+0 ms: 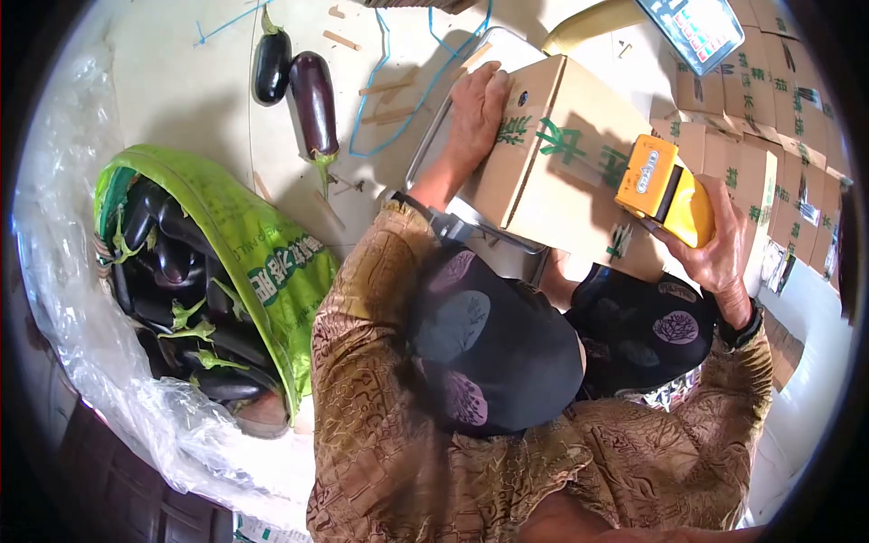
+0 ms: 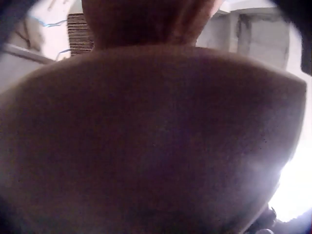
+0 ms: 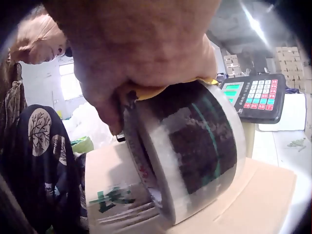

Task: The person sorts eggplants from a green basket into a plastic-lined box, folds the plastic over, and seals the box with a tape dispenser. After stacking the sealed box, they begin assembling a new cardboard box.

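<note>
A cardboard box (image 1: 579, 154) with green printing sits tilted by the person's knees. At its upper left end, the left hand (image 1: 475, 113) lies against the box, its fingertips hard to make out. A dark, close surface fills most of the left wrist view below that hand. The right hand (image 1: 720, 240) grips a yellow tape dispenser (image 1: 665, 190) over the right part of the box top. In the right wrist view, a wide roll of clear tape (image 3: 204, 146) hangs under the right hand (image 3: 136, 44), close above the cardboard (image 3: 263, 195).
A green bag (image 1: 272, 262) full of dark eggplants (image 1: 172, 262) lies at the left, with clear plastic sheeting (image 1: 81, 299) beside it. Two eggplants (image 1: 312, 100) lie on the floor. A scale display (image 1: 692, 32) stands beyond the box, and cartons (image 1: 787, 100) are stacked at right.
</note>
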Available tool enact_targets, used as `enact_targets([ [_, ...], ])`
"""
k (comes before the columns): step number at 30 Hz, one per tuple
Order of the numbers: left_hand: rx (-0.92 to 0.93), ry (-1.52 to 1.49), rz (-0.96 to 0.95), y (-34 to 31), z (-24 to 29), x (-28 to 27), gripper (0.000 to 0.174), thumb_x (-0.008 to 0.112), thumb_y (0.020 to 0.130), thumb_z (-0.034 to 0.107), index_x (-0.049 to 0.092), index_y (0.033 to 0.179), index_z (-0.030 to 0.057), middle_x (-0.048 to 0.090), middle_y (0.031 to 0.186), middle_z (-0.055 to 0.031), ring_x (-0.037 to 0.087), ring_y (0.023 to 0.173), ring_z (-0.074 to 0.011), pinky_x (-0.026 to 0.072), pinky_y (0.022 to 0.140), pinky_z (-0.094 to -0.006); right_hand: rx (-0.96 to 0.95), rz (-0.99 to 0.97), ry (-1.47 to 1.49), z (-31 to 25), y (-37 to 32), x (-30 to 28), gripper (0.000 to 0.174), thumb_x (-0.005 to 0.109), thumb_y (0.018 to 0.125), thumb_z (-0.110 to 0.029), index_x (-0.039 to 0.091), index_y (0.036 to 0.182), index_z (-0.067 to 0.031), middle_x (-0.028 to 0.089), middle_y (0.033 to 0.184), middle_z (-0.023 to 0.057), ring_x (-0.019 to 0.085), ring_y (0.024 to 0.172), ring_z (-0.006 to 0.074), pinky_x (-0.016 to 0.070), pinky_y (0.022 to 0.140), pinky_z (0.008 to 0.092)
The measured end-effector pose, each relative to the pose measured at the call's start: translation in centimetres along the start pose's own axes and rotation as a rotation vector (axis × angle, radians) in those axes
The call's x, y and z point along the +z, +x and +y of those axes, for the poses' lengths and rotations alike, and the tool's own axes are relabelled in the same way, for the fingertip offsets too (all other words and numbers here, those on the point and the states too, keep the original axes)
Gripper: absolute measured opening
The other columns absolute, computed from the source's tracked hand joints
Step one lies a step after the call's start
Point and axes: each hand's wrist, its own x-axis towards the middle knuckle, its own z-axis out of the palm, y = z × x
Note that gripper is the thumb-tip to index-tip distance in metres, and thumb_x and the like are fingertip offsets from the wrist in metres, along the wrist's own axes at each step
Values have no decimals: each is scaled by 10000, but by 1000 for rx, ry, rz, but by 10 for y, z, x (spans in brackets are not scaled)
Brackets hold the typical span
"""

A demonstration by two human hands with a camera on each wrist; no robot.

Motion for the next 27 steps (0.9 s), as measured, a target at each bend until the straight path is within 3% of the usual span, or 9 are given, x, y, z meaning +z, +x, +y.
enact_targets([
  [3, -57, -158, -137, 3, 58, -1, 642, 326, 1020, 503, 481, 1372, -11, 505, 1360, -242, 398, 1305, -381, 284, 1119, -438, 31, 5, 29, 1, -1, 3, 590, 805, 648, -301, 541, 1100, -28, 651, 829, 171, 679, 732, 330, 540, 706, 395],
  [7, 83, -128, -174, -4, 100, 2, 677, 320, 1026, 518, 422, 1404, -35, 505, 1322, -281, 430, 1259, -415, 330, 1086, -458, -8, 11, 65, 0, 0, 0, 567, 822, 675, -312, 551, 1090, -35, 664, 834, 181, 688, 753, 354, 545, 700, 403],
  [12, 227, 494, -118, -12, 133, 4, 650, 448, 1014, 427, 368, 1397, -93, 505, 1268, -314, 536, 1112, -445, 401, 1015, -506, -92, 16, 118, 0, -1, -5, 504, 821, 708, -296, 555, 1041, -27, 642, 832, 191, 667, 745, 376, 527, 647, 421],
  [14, 397, 657, -82, -12, 135, 11, 659, 504, 988, 426, 372, 1403, -69, 507, 1276, -313, 559, 1087, -453, 443, 950, -540, -140, 52, 131, 5, 1, -2, 496, 824, 698, -273, 547, 1026, -25, 638, 817, 198, 661, 728, 380, 522, 644, 427],
  [17, 274, 848, -52, -7, 120, 14, 622, 489, 983, 464, 358, 1469, 99, 522, 1292, -281, 591, 1070, -474, 475, 863, -581, -207, 50, 89, 5, 6, -7, 516, 817, 706, -292, 539, 1040, -15, 642, 839, 229, 660, 744, 402, 517, 651, 450],
  [18, 136, 949, -121, -4, 130, 11, 610, 476, 983, 478, 356, 1475, 137, 535, 1306, -260, 598, 1091, -443, 493, 867, -539, -188, -6, 53, 8, 7, -11, 539, 820, 704, -294, 536, 1061, -6, 647, 852, 225, 664, 765, 404, 528, 659, 452],
  [24, 55, 1089, -184, -3, 136, -8, 575, 500, 983, 406, 369, 1460, 113, 558, 1303, -232, 662, 907, -398, 525, 794, -491, -193, 73, 5, 76, -48, -23, 533, 817, 703, -287, 542, 1088, -41, 641, 866, 168, 669, 786, 378, 553, 702, 436],
  [26, 789, 823, -244, 7, 94, -22, 522, 485, 1000, 377, 400, 1462, 150, 667, 1095, -249, 670, 856, -414, 517, 773, -450, -165, 86, 63, 122, -78, -16, 522, 816, 707, -286, 538, 1085, -58, 623, 868, 153, 657, 811, 362, 539, 701, 440],
  [27, 798, 820, -263, 6, 101, -15, 522, 485, 1000, 377, 400, 1462, 150, 667, 1095, -249, 670, 856, -414, 517, 773, -450, -135, 69, 81, 137, -85, -10, 540, 820, 702, -289, 534, 1098, -58, 623, 868, 155, 655, 809, 364, 536, 700, 442],
])
